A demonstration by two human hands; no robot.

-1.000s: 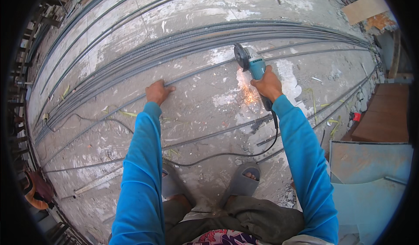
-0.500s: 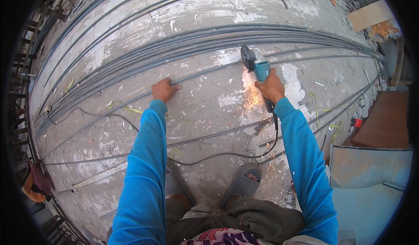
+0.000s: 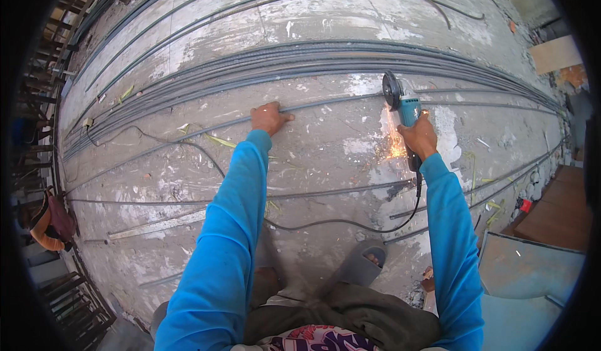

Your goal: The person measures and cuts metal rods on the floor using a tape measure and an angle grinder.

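Note:
My right hand (image 3: 421, 137) is wrapped round the body of a teal and black angle grinder (image 3: 410, 108). Its guarded disc meets a long steel rebar (image 3: 338, 101) lying across the floor, and orange sparks (image 3: 395, 146) spray down toward me. The exact cut point is hidden behind the disc guard. To the left of the grinder, my left hand (image 3: 269, 118) grips the same rebar, fingers over it and thumb pointing right. A black power cord (image 3: 350, 224) drops from the grinder's rear and curves left across the floor, passing behind my left forearm.
A bundle of rebars (image 3: 300, 60) lies just beyond, with more bars farther off. Single bars cross the floor between the grinder and my sandalled feet (image 3: 357, 264). At right stand brown boards (image 3: 554, 210) and a pale blue-grey panel (image 3: 529, 266). A cord connector (image 3: 88, 122) lies far left.
The whole view has shifted, so the floor, bars and both hands appear farther right. Both grips stay the same, and the spark spray looks smaller, with fewer sparks near my right foot.

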